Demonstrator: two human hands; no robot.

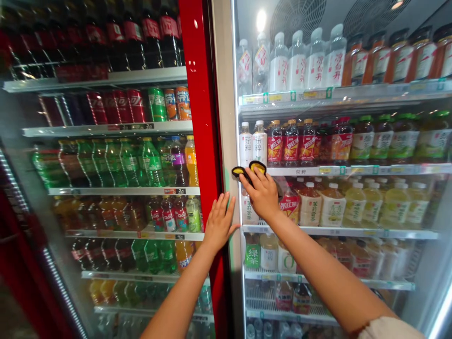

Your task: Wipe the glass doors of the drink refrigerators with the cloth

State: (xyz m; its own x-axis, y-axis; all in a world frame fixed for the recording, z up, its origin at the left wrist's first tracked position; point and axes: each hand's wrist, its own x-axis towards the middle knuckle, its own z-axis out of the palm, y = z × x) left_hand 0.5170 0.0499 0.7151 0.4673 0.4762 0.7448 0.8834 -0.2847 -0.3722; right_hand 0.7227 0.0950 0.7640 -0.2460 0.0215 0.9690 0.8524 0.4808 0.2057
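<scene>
The left hand (219, 223) presses open-fingered against the red-framed cooler door (199, 117). The right hand (259, 197) has its fingers closed on a black-and-yellow object (240, 172), partly hidden and hard to identify, at the end of a drinks shelf (318, 171).

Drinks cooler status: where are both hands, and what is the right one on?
Left hand flat on red door frame. Right hand on black-and-yellow object, kind unclear. Bottled teas just beyond it.
</scene>
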